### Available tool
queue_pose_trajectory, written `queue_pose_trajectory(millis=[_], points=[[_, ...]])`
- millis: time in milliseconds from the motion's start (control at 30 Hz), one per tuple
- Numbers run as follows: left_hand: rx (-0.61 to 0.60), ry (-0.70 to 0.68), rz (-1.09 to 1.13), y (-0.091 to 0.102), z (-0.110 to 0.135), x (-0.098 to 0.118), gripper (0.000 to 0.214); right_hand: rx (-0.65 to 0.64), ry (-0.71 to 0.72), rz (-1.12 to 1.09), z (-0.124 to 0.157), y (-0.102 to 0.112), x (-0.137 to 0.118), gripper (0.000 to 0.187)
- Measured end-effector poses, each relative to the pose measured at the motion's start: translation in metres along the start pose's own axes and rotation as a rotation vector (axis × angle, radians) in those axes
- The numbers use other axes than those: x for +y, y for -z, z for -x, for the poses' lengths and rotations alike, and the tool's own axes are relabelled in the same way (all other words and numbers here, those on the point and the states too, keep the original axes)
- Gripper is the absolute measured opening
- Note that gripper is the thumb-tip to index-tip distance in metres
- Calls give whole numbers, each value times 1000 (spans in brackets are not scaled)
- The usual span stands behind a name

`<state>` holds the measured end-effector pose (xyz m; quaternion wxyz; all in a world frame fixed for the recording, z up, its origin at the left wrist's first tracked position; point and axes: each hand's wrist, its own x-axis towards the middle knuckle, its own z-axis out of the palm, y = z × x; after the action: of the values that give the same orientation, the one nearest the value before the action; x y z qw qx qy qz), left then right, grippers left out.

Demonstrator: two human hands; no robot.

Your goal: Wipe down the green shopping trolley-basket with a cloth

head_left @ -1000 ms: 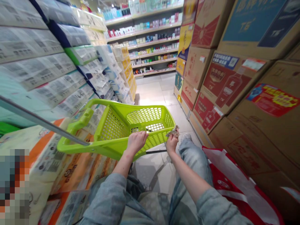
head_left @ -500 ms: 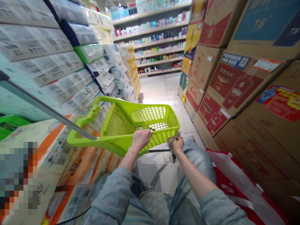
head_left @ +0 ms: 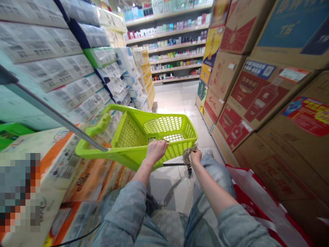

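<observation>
A lime-green plastic shopping basket (head_left: 133,133) with a perforated body is tipped up in front of me in a store aisle. My left hand (head_left: 155,151) is closed over its near rim. My right hand (head_left: 195,156) grips a crumpled brownish rag (head_left: 188,153) pressed against the basket's right corner. A thin dark bar (head_left: 173,165) sticks out beneath the basket between my hands. The inside of the basket holds nothing visible.
Stacked paper-goods packs (head_left: 64,85) line the left side, with a grey pole (head_left: 51,113) slanting across them. Cardboard cartons (head_left: 257,89) tower on the right. A red and white bag (head_left: 257,206) lies by my right leg. Product shelves (head_left: 174,44) close the tiled aisle's far end.
My right hand has shifted slightly down and right along the basket's corner with the rag. The view has drifted a little; my left hand keeps its hold on the rim.
</observation>
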<state>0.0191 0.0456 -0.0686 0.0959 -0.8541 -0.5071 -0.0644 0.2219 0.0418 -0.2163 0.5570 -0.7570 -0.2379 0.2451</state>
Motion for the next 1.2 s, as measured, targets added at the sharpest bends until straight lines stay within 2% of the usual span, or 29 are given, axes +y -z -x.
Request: queue_pose_trajectory(millis=[67,200,267,333,500,633,700,833,900,1000,1200], points=[[-3,-1,-4,0,-1,0,40,-40,19,-26,6,2,-5,7],[-4,2,11,-1,-2,1,40,-195,93,-151,25,6,-21,21],[1,4,20,-1,-2,0,40,-251,143,-142,31,7,-28,25],[4,4,22,-2,-1,0,40,-224,191,-67,35,9,-33,27],[-10,0,30,-2,1,0,40,-40,303,47,35,19,-42,39],[-1,-2,47,-2,2,1,40,56,571,93,36,22,-59,42],[-2,1,57,-2,3,1,39,-14,734,202,37,18,-68,36],[0,-4,55,-3,4,1,37,-248,1046,574,36,9,-81,22],[2,-8,49,-3,4,1,37,-289,1147,695,31,9,-83,20],[0,-7,62,-3,4,1,37,-262,1188,777,14,19,-80,23],[-8,6,108,-5,4,2,34,-134,1088,857,-27,45,-70,29]])
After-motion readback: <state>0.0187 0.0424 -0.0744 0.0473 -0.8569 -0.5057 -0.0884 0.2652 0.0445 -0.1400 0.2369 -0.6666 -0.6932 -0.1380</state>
